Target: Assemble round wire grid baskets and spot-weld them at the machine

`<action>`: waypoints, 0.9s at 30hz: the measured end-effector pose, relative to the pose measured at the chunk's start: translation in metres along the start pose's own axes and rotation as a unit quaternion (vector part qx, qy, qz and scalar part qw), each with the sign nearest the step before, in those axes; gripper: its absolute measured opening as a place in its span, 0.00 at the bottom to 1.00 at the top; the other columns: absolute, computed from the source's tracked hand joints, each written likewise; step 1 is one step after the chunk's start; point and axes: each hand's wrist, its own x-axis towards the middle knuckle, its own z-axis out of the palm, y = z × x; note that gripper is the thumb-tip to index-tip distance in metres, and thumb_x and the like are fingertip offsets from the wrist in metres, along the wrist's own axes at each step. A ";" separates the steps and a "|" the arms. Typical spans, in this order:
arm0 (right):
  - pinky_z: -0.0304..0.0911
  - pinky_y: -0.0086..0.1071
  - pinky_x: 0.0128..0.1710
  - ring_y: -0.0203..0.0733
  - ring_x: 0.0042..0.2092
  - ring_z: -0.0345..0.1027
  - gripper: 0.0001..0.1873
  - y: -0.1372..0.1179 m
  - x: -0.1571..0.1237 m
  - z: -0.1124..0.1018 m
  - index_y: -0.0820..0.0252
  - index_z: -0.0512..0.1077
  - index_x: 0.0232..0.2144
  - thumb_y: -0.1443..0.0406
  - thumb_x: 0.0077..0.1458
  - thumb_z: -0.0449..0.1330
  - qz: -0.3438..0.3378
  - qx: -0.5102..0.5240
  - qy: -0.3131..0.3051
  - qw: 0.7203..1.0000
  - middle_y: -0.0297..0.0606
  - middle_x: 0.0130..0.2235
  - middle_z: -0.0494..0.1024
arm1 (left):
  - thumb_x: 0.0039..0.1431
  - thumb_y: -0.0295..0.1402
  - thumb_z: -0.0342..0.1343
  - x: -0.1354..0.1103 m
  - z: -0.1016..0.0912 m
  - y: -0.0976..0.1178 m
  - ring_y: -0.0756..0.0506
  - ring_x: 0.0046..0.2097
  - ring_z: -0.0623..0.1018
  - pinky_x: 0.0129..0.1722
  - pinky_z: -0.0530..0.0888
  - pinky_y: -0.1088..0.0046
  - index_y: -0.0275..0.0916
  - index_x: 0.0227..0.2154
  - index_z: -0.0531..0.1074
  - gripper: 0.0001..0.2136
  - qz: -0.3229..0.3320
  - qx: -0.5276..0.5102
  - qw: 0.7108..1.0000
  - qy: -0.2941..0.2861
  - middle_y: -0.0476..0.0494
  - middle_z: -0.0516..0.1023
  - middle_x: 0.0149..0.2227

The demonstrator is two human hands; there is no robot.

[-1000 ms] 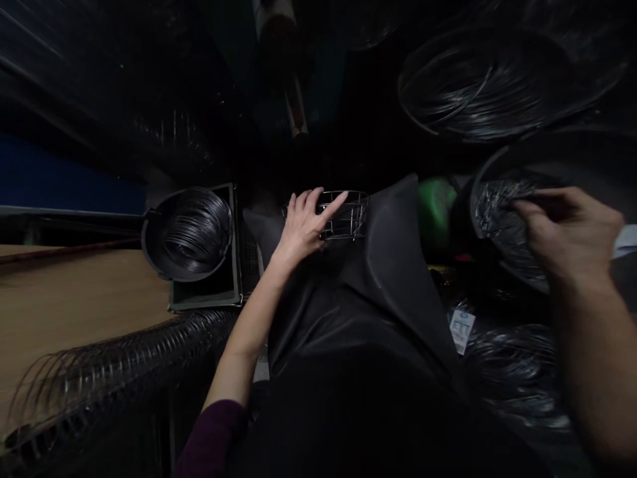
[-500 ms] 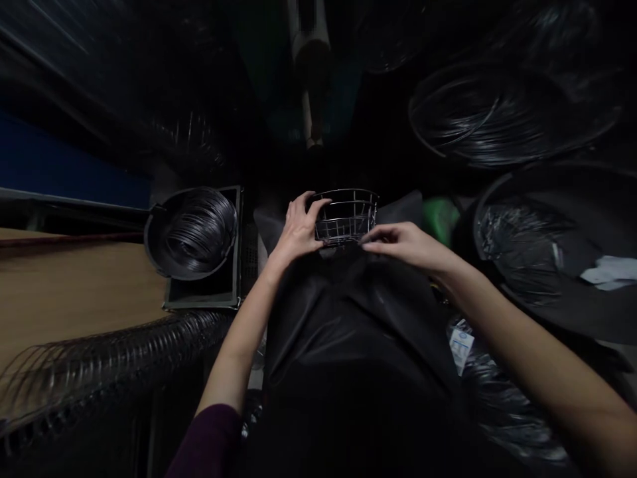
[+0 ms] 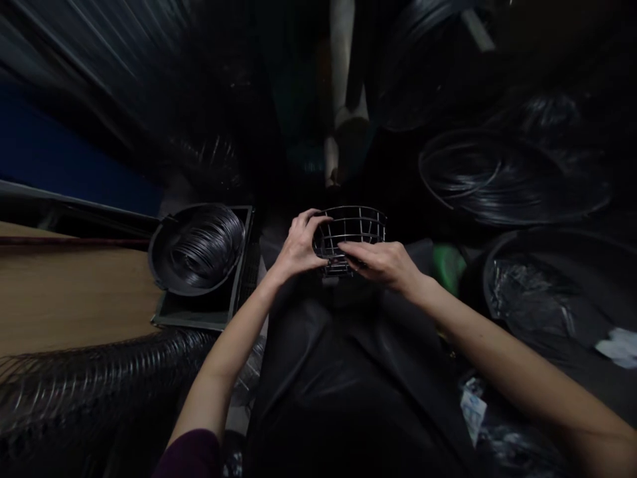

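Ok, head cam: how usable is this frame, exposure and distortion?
Head view: underexposed, shadows nearly black; the silver wire basket between the left hand and right hand stays fairly sharp. Edges: wide-lens stretching smears the black wire coil at lower left.

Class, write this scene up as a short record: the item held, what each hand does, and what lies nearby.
Item held: wire basket
Left hand: grips the basket's left side
Right hand: fingers over the basket's front
Nearby: wire coil in black bowl on dark tray, beside wooden table
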 end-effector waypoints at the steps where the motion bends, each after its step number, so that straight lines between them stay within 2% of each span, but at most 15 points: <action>1: 0.69 0.25 0.31 0.35 0.35 0.78 0.14 0.004 0.005 0.000 0.57 0.78 0.48 0.63 0.65 0.56 -0.015 0.001 0.019 1.000 0.35 0.45 0.82 | 0.43 0.39 0.72 0.004 -0.002 -0.002 0.33 0.63 0.66 0.64 0.66 0.53 0.38 0.56 0.65 0.37 0.000 -0.003 1.000 0.004 0.32 0.64 0.60; 3: 0.71 0.24 0.33 0.34 0.36 0.79 0.13 0.012 0.014 0.000 0.58 0.78 0.47 0.64 0.65 0.56 -0.045 0.013 0.050 0.998 0.34 0.45 0.82 | 0.42 0.38 0.72 0.011 -0.004 -0.006 0.33 0.64 0.65 0.64 0.66 0.52 0.39 0.55 0.65 0.36 0.003 -0.009 1.000 0.012 0.32 0.64 0.60; 6: 0.72 0.24 0.35 0.34 0.38 0.79 0.12 0.020 0.024 -0.002 0.58 0.77 0.47 0.66 0.64 0.58 -0.065 0.033 0.064 0.995 0.34 0.46 0.82 | 0.42 0.37 0.72 0.020 -0.007 -0.012 0.32 0.64 0.66 0.63 0.67 0.50 0.40 0.55 0.65 0.36 0.008 -0.017 0.999 0.030 0.32 0.64 0.61; 13: 0.73 0.24 0.34 0.33 0.34 0.79 0.11 0.030 0.034 -0.005 0.57 0.77 0.46 0.67 0.63 0.59 -0.090 0.000 0.083 0.992 0.35 0.46 0.82 | 0.40 0.31 0.71 0.029 -0.007 -0.017 0.32 0.62 0.68 0.62 0.68 0.50 0.40 0.54 0.65 0.35 0.023 -0.002 0.998 0.067 0.32 0.65 0.60; 15: 0.73 0.24 0.34 0.33 0.33 0.78 0.11 0.030 0.033 -0.004 0.59 0.77 0.46 0.67 0.62 0.60 -0.102 0.003 0.096 0.990 0.35 0.45 0.82 | 0.42 0.32 0.71 0.027 -0.006 -0.016 0.33 0.63 0.67 0.62 0.68 0.50 0.41 0.55 0.65 0.34 0.026 0.004 0.997 0.071 0.32 0.65 0.60; 21: 0.72 0.24 0.32 0.32 0.32 0.78 0.12 0.032 0.029 -0.001 0.58 0.76 0.47 0.68 0.62 0.60 -0.097 0.001 0.098 0.990 0.35 0.47 0.81 | 0.42 0.35 0.72 0.024 -0.001 -0.017 0.32 0.63 0.67 0.62 0.68 0.49 0.41 0.55 0.65 0.36 0.010 -0.009 0.997 0.072 0.32 0.63 0.62; 27: 0.74 0.24 0.37 0.33 0.36 0.79 0.13 0.044 0.044 0.006 0.55 0.77 0.48 0.67 0.62 0.60 -0.074 0.014 0.095 0.993 0.33 0.46 0.81 | 0.41 0.33 0.71 0.041 -0.008 -0.028 0.32 0.64 0.66 0.63 0.67 0.49 0.40 0.56 0.65 0.36 0.015 -0.007 0.998 0.066 0.31 0.64 0.62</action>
